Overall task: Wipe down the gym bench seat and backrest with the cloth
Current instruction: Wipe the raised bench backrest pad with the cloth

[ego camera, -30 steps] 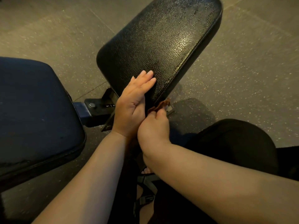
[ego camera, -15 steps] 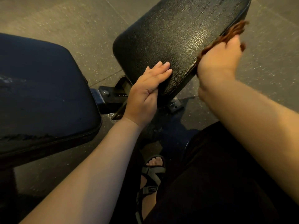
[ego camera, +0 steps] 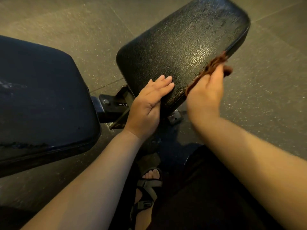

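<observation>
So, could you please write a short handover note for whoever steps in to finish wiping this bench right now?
The left hand is open, fingers flat on the near end of the black pad.
The right hand grips the brown cloth and holds it against that pad's right edge, about midway along.
The dark blue pad sits to the left; neither hand touches it.
Done: the wipe is at the black pad's right edge; how much of its top is already wiped cannot be told.
Left: probably the rest of the black pad, then the dark blue pad.
</observation>
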`<action>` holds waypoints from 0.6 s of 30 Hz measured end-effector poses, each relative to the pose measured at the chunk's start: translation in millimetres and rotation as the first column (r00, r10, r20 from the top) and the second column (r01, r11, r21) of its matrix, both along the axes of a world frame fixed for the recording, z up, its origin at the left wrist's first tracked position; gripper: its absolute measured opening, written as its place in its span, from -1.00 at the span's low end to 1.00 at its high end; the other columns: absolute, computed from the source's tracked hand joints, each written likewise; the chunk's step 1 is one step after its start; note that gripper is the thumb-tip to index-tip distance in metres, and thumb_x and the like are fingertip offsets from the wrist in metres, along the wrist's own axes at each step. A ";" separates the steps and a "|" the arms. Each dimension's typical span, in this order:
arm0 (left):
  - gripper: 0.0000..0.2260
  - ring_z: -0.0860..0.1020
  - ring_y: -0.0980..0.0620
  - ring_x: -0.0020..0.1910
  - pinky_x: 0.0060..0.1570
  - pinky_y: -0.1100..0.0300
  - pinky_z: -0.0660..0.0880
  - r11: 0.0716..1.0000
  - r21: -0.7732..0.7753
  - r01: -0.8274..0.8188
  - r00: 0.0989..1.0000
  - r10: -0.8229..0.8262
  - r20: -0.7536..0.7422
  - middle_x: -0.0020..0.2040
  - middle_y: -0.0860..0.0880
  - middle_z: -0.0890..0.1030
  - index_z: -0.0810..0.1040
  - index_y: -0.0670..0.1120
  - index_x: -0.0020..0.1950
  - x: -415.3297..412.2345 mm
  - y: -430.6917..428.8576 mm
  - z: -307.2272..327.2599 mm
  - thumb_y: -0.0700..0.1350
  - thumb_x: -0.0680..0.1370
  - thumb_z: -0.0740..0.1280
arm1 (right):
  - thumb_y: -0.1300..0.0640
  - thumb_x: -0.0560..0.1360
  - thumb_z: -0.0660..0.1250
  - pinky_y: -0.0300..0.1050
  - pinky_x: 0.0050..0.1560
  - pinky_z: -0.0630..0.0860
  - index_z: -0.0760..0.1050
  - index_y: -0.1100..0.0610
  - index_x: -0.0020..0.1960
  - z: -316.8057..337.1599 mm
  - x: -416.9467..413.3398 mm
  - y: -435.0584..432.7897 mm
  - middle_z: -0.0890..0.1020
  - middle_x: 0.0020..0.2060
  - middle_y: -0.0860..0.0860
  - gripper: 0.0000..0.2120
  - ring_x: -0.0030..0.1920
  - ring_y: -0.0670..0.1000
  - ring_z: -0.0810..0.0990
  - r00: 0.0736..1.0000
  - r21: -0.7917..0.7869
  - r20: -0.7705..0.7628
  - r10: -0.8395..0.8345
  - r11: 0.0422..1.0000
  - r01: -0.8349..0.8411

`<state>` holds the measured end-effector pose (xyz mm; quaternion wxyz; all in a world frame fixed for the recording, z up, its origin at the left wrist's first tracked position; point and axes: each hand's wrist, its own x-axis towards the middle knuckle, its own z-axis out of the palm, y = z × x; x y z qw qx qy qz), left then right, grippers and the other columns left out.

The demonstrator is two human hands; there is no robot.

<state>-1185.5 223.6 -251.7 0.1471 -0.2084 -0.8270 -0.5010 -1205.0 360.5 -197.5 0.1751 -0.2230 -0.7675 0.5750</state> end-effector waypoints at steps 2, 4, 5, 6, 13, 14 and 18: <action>-0.59 0.37 -0.02 0.50 0.55 -0.11 0.15 1.000 -0.003 -0.020 1.000 0.020 0.001 0.41 -0.09 0.51 0.56 -0.20 0.35 0.9 1.9 0.6 -0.40 0.57 0.15 | 0.22 0.68 -0.02 -0.07 0.51 0.24 0.17 0.14 0.60 8.1 -23.1 13.5 0.38 0.49 0.11 -0.52 0.46 0.06 0.37 0.996 -0.025 0.033 -0.086 0.996 0.087; -0.58 0.37 -0.01 0.50 0.55 -0.09 0.14 1.000 0.004 -0.024 1.000 0.024 0.002 0.41 -0.07 0.51 0.57 -0.19 0.35 1.2 2.7 0.7 -0.39 0.55 0.16 | 0.21 0.69 0.00 0.01 0.52 0.22 0.13 0.13 0.62 8.3 -9.5 8.5 0.34 0.52 0.13 -0.50 0.50 0.09 0.32 0.998 0.028 0.040 -0.058 0.998 0.057; -0.58 0.37 -0.01 0.50 0.56 -0.06 0.13 1.000 0.005 -0.017 1.000 0.017 0.004 0.41 -0.06 0.50 0.57 -0.19 0.35 0.9 2.9 1.2 -0.39 0.55 0.15 | 0.20 0.70 0.01 0.03 0.54 0.19 0.08 0.10 0.63 4.2 10.3 -0.5 0.27 0.56 0.14 -0.50 0.54 0.09 0.27 0.999 0.051 0.044 0.016 0.999 -0.018; -0.58 0.36 0.00 0.50 0.57 -0.02 0.12 1.000 0.002 -0.010 1.000 0.010 0.003 0.41 -0.05 0.49 0.56 -0.19 0.35 0.7 2.8 1.7 -0.37 0.55 0.15 | 0.20 0.71 0.02 0.01 0.57 0.14 0.02 0.05 0.64 -0.6 34.7 -12.2 0.19 0.59 0.12 -0.48 0.57 0.06 0.19 0.991 0.041 0.053 0.127 0.991 -0.129; -0.61 0.31 0.03 0.53 0.58 0.01 0.09 0.999 -0.040 0.009 1.000 -0.008 0.025 0.45 -0.01 0.44 0.49 -0.15 0.42 1.7 1.5 4.6 -0.23 0.60 0.14 | 0.17 0.72 -0.01 -0.69 0.25 -0.20 -0.22 -0.09 0.63 -6.1 65.0 -40.6 -0.22 0.62 -0.08 -0.41 0.45 -0.35 -0.17 0.952 -0.038 0.038 0.305 0.952 -0.303; -0.60 0.31 0.03 0.53 0.58 -0.01 0.09 0.999 -0.032 0.007 1.000 -0.006 0.023 0.45 -0.01 0.44 0.50 -0.15 0.41 2.4 2.0 4.2 -0.25 0.60 0.13 | 0.19 0.72 0.00 -0.69 0.24 -0.21 -0.20 -0.04 0.63 -5.2 54.7 -35.3 -0.19 0.63 -0.01 -0.41 0.49 -0.29 -0.16 0.966 -0.004 0.006 0.258 0.966 -0.258; -0.54 0.27 0.06 0.55 0.58 -0.05 0.07 1.000 -0.025 -0.010 0.999 0.011 0.038 0.48 -0.02 0.43 0.50 -0.16 0.42 8.4 5.0 3.8 -0.40 0.57 0.13 | 0.19 0.71 0.00 -0.52 0.30 -0.16 -0.12 0.08 0.64 7.3 2.3 0.9 -0.07 0.63 0.16 -0.45 0.61 0.04 -0.05 0.994 0.020 -0.093 0.065 0.998 -0.064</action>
